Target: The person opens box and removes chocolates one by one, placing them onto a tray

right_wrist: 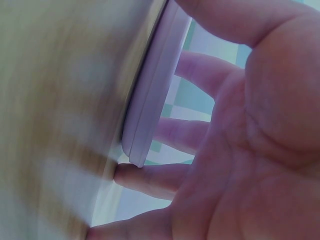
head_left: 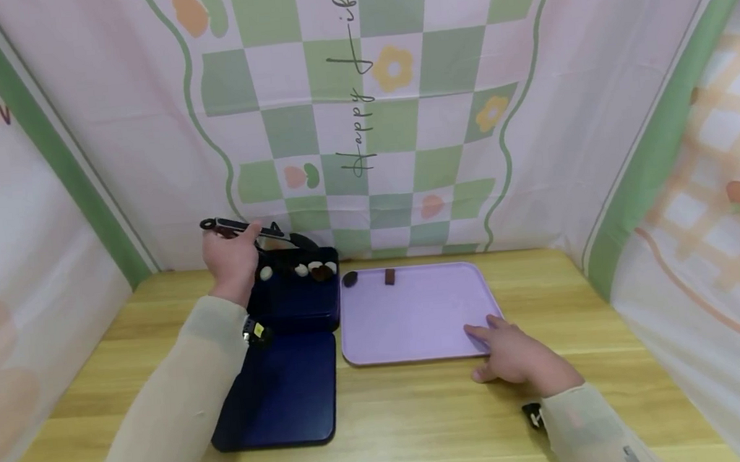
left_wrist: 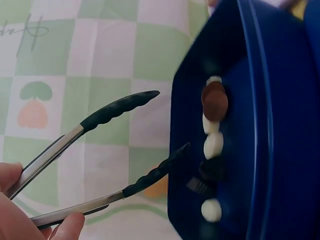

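My left hand (head_left: 232, 267) grips a pair of tongs (left_wrist: 102, 200) with steel arms and dark scalloped tips. The tips stand apart with nothing between them, one overlapping the edge of a dark blue box (head_left: 297, 305) in the left wrist view. Inside that box lie several white rounded pieces (left_wrist: 213, 145), a brown rounded piece (left_wrist: 215, 102) and a dark piece (left_wrist: 212, 169). At the near right corner of a lilac tray (head_left: 423, 321), my right hand (head_left: 513, 354) rests with fingers spread over the rim and onto the table. The tray bears a dark oval piece (head_left: 350, 279) and a brown rectangular piece (head_left: 389, 277).
A dark blue lid-like panel (head_left: 285, 397) lies flat in front of the box. Box, panel and tray share a wood-grain table (head_left: 411, 423). Behind the table hangs a green and white checked cloth (head_left: 394, 120), with more cloth at both sides.
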The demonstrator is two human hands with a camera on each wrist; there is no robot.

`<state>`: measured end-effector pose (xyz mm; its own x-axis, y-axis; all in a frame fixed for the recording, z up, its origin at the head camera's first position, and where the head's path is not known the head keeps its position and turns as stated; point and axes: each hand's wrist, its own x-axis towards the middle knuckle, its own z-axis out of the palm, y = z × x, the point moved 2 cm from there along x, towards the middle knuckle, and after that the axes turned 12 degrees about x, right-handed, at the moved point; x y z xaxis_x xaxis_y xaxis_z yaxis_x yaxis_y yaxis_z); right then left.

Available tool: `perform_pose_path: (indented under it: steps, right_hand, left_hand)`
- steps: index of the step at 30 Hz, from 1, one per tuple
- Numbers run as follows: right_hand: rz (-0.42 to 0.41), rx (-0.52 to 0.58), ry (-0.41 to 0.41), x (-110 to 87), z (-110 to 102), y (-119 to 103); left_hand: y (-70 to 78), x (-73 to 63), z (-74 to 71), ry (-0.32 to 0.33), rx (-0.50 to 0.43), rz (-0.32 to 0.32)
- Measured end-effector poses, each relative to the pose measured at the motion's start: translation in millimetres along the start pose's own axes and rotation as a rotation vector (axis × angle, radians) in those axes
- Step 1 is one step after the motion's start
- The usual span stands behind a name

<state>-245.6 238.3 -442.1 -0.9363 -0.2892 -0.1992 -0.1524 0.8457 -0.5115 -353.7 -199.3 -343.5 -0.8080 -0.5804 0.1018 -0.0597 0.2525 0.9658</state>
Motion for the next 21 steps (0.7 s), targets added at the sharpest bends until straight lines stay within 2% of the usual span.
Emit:
perform_pose_path:
  steps: [11,18,21]
  right_hand:
    - [0.002,0.0,0.003,-1.0,0,-1]
    - [-0.005,-0.004,0.006,-1.4,0,-2]
    - [-0.007,-0.001,0.004,-1.4,-1,-3]
  left_hand:
    - [-4.7,2.9,-12.9,0.013,0.216,0.076]
    - [-8.4,0.0,-9.3,0.029,0.373,0.177]
    - [-10.8,-1.0,-5.9,0.034,0.409,0.2]
